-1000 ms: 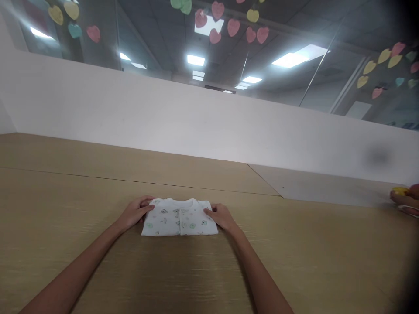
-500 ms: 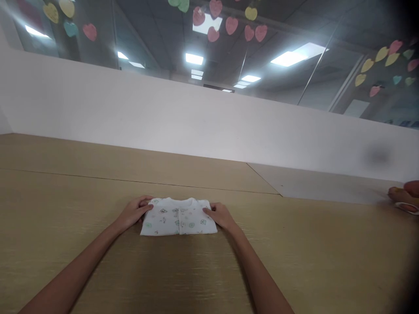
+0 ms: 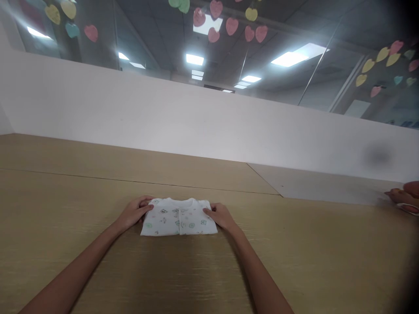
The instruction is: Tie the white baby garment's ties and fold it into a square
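A folded white baby shirt (image 3: 191,218) with small animal and green prints lies on the wooden table (image 3: 183,274), its neckline at the far side and a front seam down the middle. My left hand (image 3: 135,210) grips its left edge, thumb on top and fingers tucked behind. At the opposite edge my right hand (image 3: 221,215) holds the cloth the same way, thumb pressed on the printed front. The fingers under the fabric are partly hidden.
Behind the table rises a white wall (image 3: 183,122) with glass above it, dotted with heart-shaped paper notes (image 3: 232,26). A grey panel (image 3: 321,183) is set in at the back right. An orange-brown object (image 3: 406,196), partly cut off, sits at the right edge.
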`<state>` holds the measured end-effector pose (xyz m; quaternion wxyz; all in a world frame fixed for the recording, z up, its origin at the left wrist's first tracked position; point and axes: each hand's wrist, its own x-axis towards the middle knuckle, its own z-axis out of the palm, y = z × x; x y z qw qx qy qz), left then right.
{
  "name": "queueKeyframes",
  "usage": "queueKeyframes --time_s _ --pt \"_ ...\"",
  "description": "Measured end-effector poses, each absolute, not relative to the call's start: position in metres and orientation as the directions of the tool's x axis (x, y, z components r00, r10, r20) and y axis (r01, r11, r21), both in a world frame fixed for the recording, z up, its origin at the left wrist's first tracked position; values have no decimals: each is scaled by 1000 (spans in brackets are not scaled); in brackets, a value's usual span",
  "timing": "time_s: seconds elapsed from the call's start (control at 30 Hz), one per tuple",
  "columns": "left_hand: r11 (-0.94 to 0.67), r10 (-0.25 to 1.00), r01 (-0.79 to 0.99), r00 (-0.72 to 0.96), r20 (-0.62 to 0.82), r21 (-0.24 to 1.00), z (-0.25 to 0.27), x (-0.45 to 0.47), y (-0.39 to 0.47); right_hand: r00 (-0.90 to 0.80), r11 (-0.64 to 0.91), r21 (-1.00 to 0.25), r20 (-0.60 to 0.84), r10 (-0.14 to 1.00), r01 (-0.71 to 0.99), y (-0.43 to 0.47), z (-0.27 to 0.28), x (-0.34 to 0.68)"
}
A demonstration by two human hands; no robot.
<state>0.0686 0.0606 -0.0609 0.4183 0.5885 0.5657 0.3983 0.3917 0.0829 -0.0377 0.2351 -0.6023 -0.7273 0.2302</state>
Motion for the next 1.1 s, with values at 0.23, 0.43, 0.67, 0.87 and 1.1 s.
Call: queueKeyframes --time_s 0.23,0.43,0.67,0.87,1.1 --pt "-5 999 322 50 -12 947 -63 67 63 -171 167 -639 57 984 751 81 -36 391" --pt "-18 998 322 57 0 947 -65 66 64 -173 178 -628 70 982 758 82 -36 391" --pt "-19 999 315 50 3 949 -64 67 62 -179 186 -625 75 981 758 80 -36 391" --pt "-67 998 385 42 55 920 -62 70 58 -109 161 -622 120 987 767 79 -36 391" --pt "-233 950 775 52 309 587 -56 74 56 -172 227 -412 167 971 882 75 -33 384"
